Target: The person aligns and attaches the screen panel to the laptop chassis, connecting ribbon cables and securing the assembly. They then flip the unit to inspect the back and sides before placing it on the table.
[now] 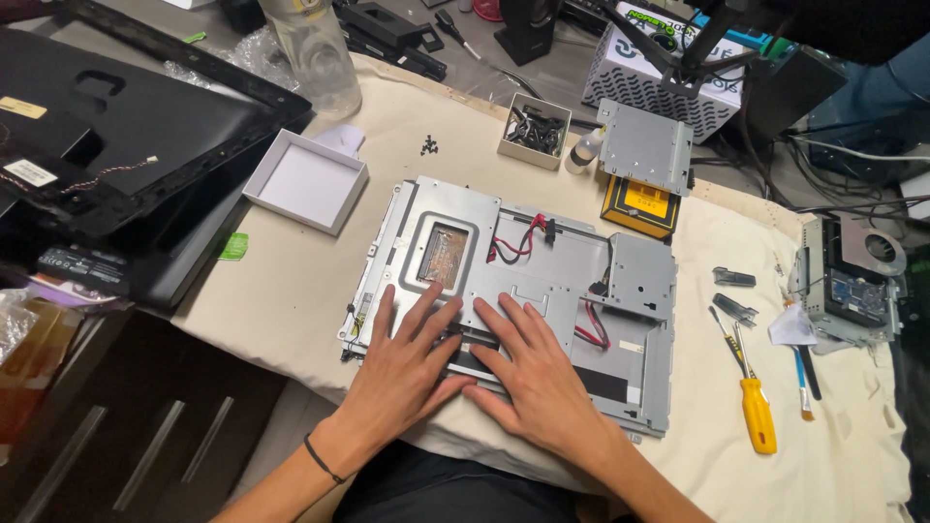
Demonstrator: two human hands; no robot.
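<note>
A flat grey metal chassis (572, 261) with red and black wires lies on a cream cloth (300, 281) in front of me. My left hand (402, 363) rests palm down on the chassis's near edge, fingers spread. My right hand (533, 373) lies flat beside it, fingers spread and pointing to the upper left. Both hands press on a dark rectangular opening in the near part of the chassis. Neither hand grips anything. A black band circles my left wrist.
An empty white box lid (305, 179) lies at the left, a small box of screws (534, 131) at the back. A yellow-handled screwdriver (756, 407) and other tools lie at the right. A black monitor shell (107, 145) fills the far left; a metal bracket (644, 145) sits behind.
</note>
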